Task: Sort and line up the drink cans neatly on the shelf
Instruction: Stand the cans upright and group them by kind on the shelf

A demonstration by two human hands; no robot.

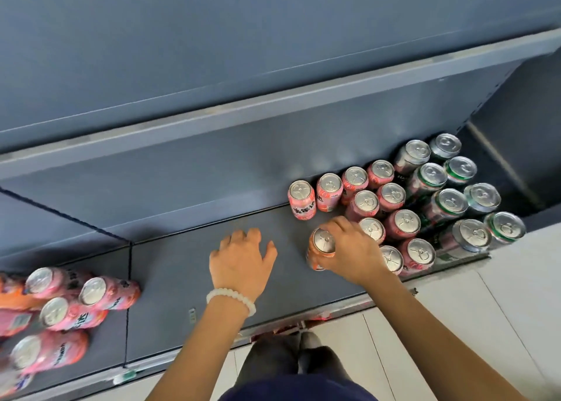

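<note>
— Right hand (352, 248) is curled round an orange can (321, 250), fingers over its rim, can upright on the grey shelf (188, 267), just left of the sorted block.

— And the left hand (243, 259)?

— Holding nothing, fingers loosely spread, palm down above the bare middle of the shelf. White bead bracelet (231, 300) on that wrist.

— Count the block for me.

— Pink cans (391, 194), I make it ten upright: four along the back, then rows of two coming forward, one partly hidden by the right hand. Touching them on the right, eight dark cans with green rims (450, 203), two columns of four.

— Anything on the left?

— A loose cluster of pink and orange cans (91, 294) at the far left; four tops show clearly, more are cut off by the edge, so I can't count them exactly.

— The room?

— Blue-grey shelving, another shelf board (273, 97) above, pale tiled floor (455, 309) below, shoes (291, 355) at the shelf front.
</note>
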